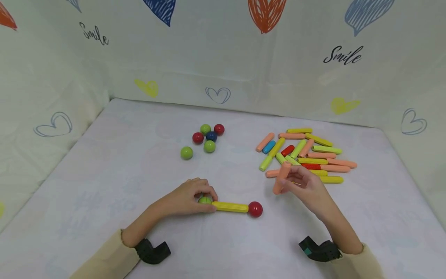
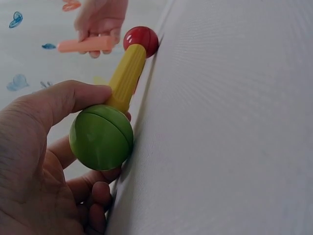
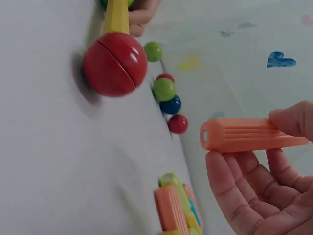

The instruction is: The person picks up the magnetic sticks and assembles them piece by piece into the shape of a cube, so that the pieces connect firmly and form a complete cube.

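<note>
My left hand (image 1: 189, 197) grips a yellow ridged stick (image 1: 230, 207) near its left end, where a green ball (image 2: 101, 138) is attached. A red ball (image 1: 255, 209) sits on the stick's other end, and the joined piece lies on the table. Raised above the table to the right, my right hand (image 1: 310, 190) pinches an orange ridged stick (image 3: 244, 134) between thumb and fingers. A pale end face of that stick shows in the right wrist view. The orange stick and the red ball are apart.
Several loose balls, green, red and a dark blue one (image 1: 211, 136), lie at the back middle of the white table (image 1: 104, 162). A pile of sticks in yellow (image 1: 318, 139), orange, green, red and blue lies behind my right hand. A printed cloth (image 1: 216, 58) stands behind the table.
</note>
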`<state>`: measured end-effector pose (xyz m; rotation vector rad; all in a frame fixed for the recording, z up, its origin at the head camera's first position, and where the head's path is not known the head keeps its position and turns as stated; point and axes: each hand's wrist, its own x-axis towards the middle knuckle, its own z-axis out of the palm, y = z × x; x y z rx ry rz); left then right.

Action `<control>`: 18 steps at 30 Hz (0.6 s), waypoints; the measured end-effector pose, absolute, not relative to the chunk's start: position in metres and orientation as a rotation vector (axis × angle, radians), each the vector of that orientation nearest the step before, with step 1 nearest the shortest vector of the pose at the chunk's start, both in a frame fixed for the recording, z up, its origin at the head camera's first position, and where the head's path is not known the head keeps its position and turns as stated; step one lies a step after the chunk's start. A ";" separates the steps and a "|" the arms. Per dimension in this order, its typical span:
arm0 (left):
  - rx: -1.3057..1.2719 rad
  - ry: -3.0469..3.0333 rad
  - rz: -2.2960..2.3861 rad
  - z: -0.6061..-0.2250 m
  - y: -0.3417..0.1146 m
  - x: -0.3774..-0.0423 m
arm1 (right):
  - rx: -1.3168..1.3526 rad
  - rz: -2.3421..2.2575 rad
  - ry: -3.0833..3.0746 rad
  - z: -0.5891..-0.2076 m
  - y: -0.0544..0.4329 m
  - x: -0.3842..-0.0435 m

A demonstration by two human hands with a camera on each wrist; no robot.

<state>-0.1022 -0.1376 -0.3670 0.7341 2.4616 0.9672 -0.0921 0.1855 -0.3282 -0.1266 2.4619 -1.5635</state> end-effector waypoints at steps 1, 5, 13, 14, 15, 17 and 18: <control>0.736 2.461 0.966 -0.367 -0.138 -0.102 | -0.145 -1.593 2.438 -0.329 0.182 -0.091; 0.742 2.459 0.967 -0.366 -0.138 -0.102 | -0.257 -1.649 2.377 -0.335 0.169 -0.086; 0.758 2.452 0.980 -0.365 -0.139 -0.102 | -0.416 -1.699 2.241 -0.346 0.155 -0.082; 0.761 2.450 0.982 -0.365 -0.139 -0.102 | -0.432 -1.704 2.231 -0.347 0.154 -0.081; 0.766 2.451 0.982 -0.365 -0.139 -0.102 | -0.443 -1.700 2.234 -0.348 0.153 -0.082; 0.775 2.452 0.985 -0.365 -0.140 -0.102 | -0.449 -1.676 2.260 -0.349 0.152 -0.082; 0.778 2.452 0.985 -0.366 -0.140 -0.102 | -0.443 -1.660 2.276 -0.350 0.151 -0.081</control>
